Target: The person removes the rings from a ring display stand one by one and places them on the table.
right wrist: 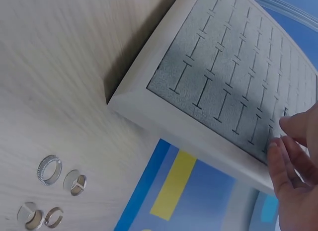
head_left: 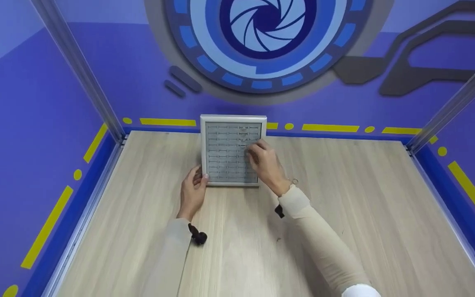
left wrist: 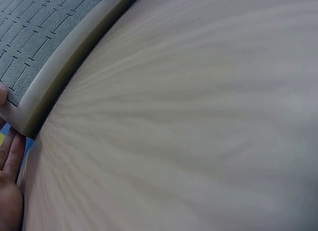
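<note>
A ring display tray (head_left: 231,154) with a pale frame and a grey slotted insert leans upright near the back wall. My left hand (head_left: 192,192) holds its lower left corner, thumb on the front of the frame and fingers behind. My right hand (head_left: 266,163) is at the right part of the insert, thumb and fingertips pinched together over a slot. What they pinch is a small ring, mostly hidden by the fingers (right wrist: 280,174). Above that hand, a few rings (head_left: 243,140) sit in one column of slots.
Several loose rings (right wrist: 49,170) lie on the wooden table (head_left: 365,214) close to the right wrist. A blue and purple wall (head_left: 138,82) stands behind the tray, and metal posts (head_left: 81,70) rise at the corners.
</note>
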Demonstrator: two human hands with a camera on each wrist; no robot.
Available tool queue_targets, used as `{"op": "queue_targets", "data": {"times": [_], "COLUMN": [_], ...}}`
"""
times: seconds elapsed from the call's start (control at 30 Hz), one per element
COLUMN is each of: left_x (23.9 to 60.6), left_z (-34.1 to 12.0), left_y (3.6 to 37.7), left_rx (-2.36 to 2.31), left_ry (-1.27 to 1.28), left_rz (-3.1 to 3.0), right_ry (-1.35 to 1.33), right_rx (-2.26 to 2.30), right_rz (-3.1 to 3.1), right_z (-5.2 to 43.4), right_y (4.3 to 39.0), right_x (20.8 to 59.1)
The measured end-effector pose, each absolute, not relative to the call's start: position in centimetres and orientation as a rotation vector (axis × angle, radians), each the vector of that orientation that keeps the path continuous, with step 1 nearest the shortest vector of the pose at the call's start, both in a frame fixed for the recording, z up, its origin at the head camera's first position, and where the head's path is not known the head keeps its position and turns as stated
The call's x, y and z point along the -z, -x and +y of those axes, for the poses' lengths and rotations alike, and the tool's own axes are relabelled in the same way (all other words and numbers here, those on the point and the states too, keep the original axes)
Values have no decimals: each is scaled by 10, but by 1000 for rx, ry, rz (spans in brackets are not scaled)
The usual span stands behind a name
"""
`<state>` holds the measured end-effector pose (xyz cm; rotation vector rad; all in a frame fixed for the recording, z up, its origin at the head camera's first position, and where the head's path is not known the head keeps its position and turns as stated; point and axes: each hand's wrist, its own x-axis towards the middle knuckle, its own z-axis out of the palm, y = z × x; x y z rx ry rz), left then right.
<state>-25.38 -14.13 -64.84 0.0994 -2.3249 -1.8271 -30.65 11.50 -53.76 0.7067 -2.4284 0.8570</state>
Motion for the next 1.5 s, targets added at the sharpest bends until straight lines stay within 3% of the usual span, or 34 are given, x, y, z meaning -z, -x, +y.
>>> {"op": "queue_targets", "data": {"times": [1.0, 1.5], "left_x": [647, 649], "left_z": [-143, -141], "left_y": [255, 258], "left_rx": [1815, 1795], "left_ry": [-59, -86], "left_rz": [-2323, -2335], "right_ry": [-597, -712], "right_rx": [-788, -688], "right_rz": [-2393, -2340], "right_z": [94, 100], "right_y": [320, 322], "right_x": [538, 541]}}
